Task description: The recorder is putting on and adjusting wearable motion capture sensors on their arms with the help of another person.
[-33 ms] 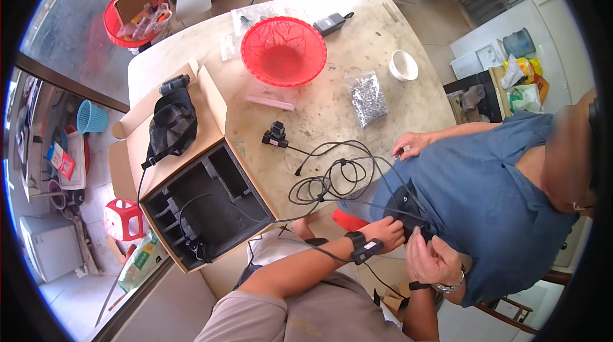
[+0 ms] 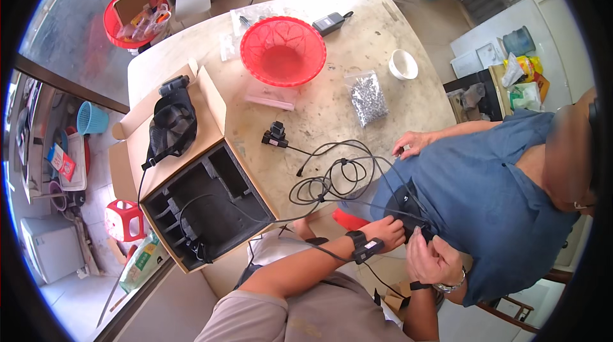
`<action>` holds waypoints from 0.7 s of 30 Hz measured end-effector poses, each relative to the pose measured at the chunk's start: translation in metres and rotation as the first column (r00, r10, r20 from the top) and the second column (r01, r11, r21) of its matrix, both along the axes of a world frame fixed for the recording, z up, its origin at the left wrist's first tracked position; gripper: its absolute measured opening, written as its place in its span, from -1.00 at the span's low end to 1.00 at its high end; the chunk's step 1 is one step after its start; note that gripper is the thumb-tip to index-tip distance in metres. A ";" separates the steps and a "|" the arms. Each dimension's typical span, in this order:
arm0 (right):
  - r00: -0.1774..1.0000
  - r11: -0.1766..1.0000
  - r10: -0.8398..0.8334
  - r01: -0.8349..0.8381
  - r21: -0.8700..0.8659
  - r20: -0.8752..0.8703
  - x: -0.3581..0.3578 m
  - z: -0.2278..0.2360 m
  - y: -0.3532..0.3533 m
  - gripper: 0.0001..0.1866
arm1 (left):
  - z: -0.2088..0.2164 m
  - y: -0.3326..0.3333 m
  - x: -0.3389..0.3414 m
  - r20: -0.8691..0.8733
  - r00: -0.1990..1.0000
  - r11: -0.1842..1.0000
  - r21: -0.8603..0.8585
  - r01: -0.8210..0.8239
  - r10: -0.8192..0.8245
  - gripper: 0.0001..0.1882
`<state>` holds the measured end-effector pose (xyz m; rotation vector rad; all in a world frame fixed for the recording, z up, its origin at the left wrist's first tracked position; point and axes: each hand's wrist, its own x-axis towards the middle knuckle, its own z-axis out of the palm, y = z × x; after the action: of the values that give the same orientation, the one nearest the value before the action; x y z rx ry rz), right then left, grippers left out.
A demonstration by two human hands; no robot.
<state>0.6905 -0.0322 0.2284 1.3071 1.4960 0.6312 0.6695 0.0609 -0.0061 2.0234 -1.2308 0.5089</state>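
Note:
My left hand has its fingers curled against a black boxy thing at a co-worker's waist. Thin black cables run into that thing. A black wrist device is strapped to my left wrist, with a cable leading off it. My right forearm rises from the lower edge, wearing a black band; a co-worker's hand with a silver watch hides my right hand. Coiled black cable lies on the table's near edge, joined to a small black camera-like device.
An open cardboard box with black foam and a black strap harness stands at left. On the table are a red basket, a bag of small metal parts, a white bowl and a power adapter.

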 end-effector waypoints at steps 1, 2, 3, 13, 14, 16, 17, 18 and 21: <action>1.000 1.000 -0.004 0.004 0.004 -0.001 0.001 0.001 -0.001 -0.68 | -0.001 -0.001 0.000 -0.001 1.000 1.000 0.004 0.004 -0.004 -0.76; 0.999 0.998 0.029 -0.028 -0.053 0.030 0.001 0.003 -0.002 -0.70 | -0.001 -0.004 0.001 0.002 1.000 1.000 0.010 0.007 -0.008 -0.78; 0.996 0.992 0.061 -0.054 -0.110 0.058 0.002 0.004 -0.004 -0.70 | 0.002 -0.003 0.003 0.005 1.000 1.000 0.015 0.014 -0.014 -0.79; 0.995 1.000 -0.024 0.024 -0.001 -0.100 0.000 -0.005 -0.013 -0.72 | -0.001 -0.011 0.009 -0.065 0.990 0.992 -0.025 0.120 -0.122 -0.84; 0.998 1.000 -0.030 0.030 -0.005 -0.059 0.001 -0.002 -0.012 -0.68 | -0.002 -0.011 0.009 -0.065 0.990 0.992 -0.023 0.122 -0.124 -0.84; 0.970 0.955 0.065 0.007 -0.295 0.233 -0.040 -0.058 -0.051 -0.67 | 0.001 -0.011 0.014 -0.008 0.991 0.990 -0.046 0.130 -0.131 -0.84; 0.858 0.835 0.245 0.049 -0.548 0.451 -0.053 -0.077 -0.066 -0.66 | 0.002 -0.012 0.015 -0.007 0.991 0.990 -0.049 0.136 -0.136 -0.84; 0.859 0.837 0.246 0.046 -0.545 0.450 -0.041 -0.058 -0.048 -0.66 | -0.002 -0.011 0.016 -0.003 0.990 0.989 -0.028 0.143 -0.143 -0.84; 0.988 0.990 -0.106 0.116 0.083 -0.115 -0.003 -0.005 -0.001 -0.67 | -0.002 -0.006 0.024 0.008 0.988 0.988 0.018 0.154 -0.154 -0.84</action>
<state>0.6879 -0.0333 0.2231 1.5046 1.4855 0.5671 0.6932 0.0553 -0.0079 1.9231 -1.3886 0.4348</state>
